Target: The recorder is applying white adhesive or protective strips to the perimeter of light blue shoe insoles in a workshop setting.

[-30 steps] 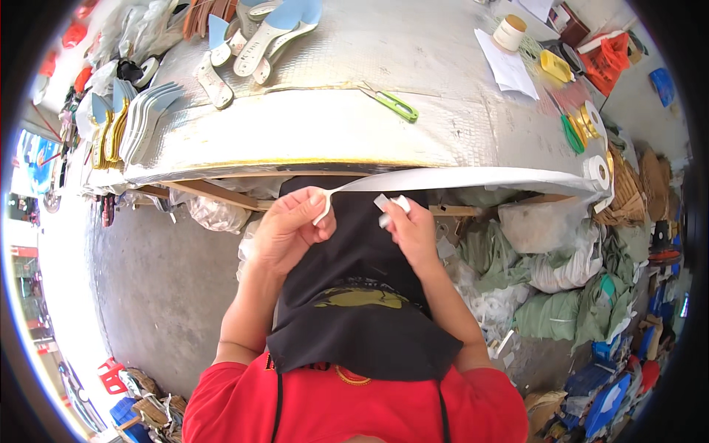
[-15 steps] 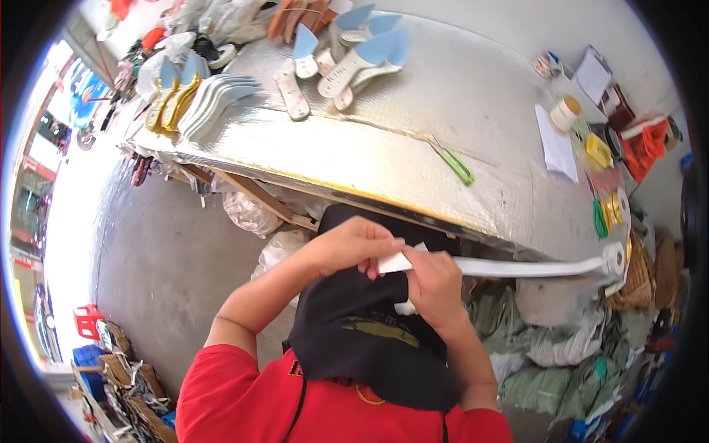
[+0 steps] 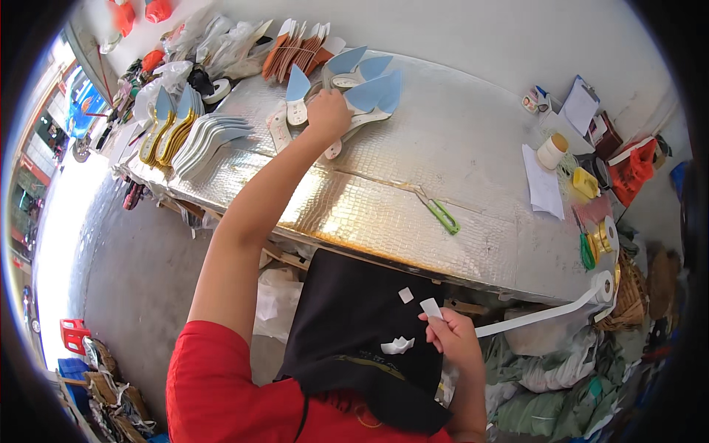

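Note:
My left hand (image 3: 330, 114) reaches onto the far side of the table, fingers curled down over a white insole (image 3: 375, 94) with a pale blue pointed end. Its fingertips are partly hidden. More blue-tipped insoles (image 3: 297, 90) lie around it. Low over my lap, my right hand (image 3: 453, 336) is closed on the free end of a white tape (image 3: 431, 308). The tape runs right to its roll (image 3: 603, 286) at the table edge. A small white square piece (image 3: 405, 295) and a crumpled white piece (image 3: 397, 345) rest on my black apron (image 3: 332, 303).
Green-handled snips (image 3: 443, 217) lie mid-table. Stacked white insoles (image 3: 210, 144), gold-edged ones (image 3: 173, 133) and a brown bundle (image 3: 299, 53) stand at the left. A thread cone (image 3: 552, 151), papers (image 3: 541, 181) and green scissors (image 3: 587, 251) are at the right. Green sacks (image 3: 543, 402) lie below.
My left hand has left the tape and stretched forward to the insoles. My right hand has moved lower, still with the tape. White pieces now show on the apron.

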Tool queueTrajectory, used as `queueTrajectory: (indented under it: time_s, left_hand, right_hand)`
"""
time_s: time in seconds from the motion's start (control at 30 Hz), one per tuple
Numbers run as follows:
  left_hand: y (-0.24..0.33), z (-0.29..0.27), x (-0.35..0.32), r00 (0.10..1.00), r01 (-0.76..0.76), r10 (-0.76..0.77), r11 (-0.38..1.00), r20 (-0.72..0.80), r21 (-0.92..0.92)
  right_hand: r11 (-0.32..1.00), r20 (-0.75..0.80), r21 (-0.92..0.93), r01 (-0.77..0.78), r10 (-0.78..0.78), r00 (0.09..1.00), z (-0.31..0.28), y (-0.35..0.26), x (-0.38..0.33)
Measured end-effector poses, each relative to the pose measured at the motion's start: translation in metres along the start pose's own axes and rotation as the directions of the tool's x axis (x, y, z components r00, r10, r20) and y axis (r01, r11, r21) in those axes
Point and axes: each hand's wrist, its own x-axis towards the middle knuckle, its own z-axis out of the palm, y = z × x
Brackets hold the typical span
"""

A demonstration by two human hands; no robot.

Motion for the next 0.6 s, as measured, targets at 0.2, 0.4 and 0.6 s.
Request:
queueTrajectory:
  time_s: [0.2,0.4,0.6]
  left_hand:
    - [0.031,-0.022,0.006,0.844,0.214,-0.092,0.961,0.529,-0.174]
    - [0.052,-0.074,-0.072,0.998,-0.024,-0.028,0.616,-0.052,-0.788]
    - [0.08,-0.095,-0.187,0.749,0.605,0.305,0.05,0.589,-0.795]
  right_hand:
    - [0.957,-0.26,0.261,0.127,-0.057,0.964,-0.035,-0.001,-0.004]
    - [0.939,-0.337,0.291,0.185,-0.08,0.938,-0.018,-0.01,0.01]
    - [0.868,-0.511,0.109,0.484,-0.369,0.777,0.008,-0.037,0.033]
